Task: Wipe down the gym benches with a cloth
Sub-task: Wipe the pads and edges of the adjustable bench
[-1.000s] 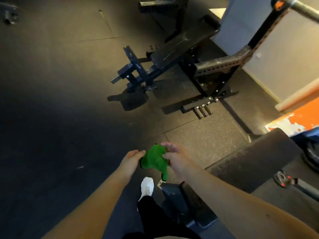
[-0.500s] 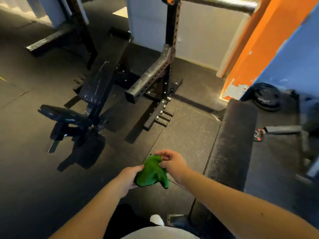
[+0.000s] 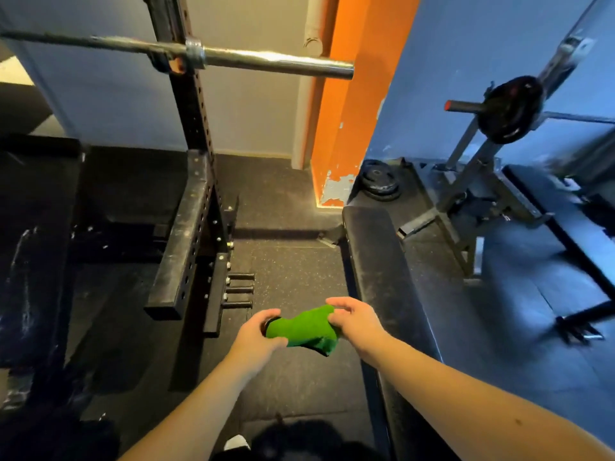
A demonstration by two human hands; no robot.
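A bunched green cloth (image 3: pixel 304 326) hangs between both hands above the floor mat. My left hand (image 3: pixel 258 336) grips its left end, fingers curled round it. My right hand (image 3: pixel 357 322) pinches its right end. Just right of the hands a long black flat bench (image 3: pixel 396 294) runs away from me, its pad dusty and scuffed. A second black bench (image 3: pixel 30 247) lies at the far left, partly behind the rack. A third bench pad (image 3: pixel 565 214) shows at the right edge.
A black squat rack upright (image 3: pixel 196 181) with a safety arm (image 3: pixel 181 254) stands left of the hands, a steel barbell (image 3: pixel 233 59) across it. Weight plates (image 3: pixel 379 181) lie by the orange pillar (image 3: pixel 346 104). A plate-loaded stand (image 3: pixel 509 109) is at the right.
My view has swung right and up, bringing the flat bench straight ahead and the barbell overhead into sight. Both hands have kept hold of the cloth, stretched wider now between them.
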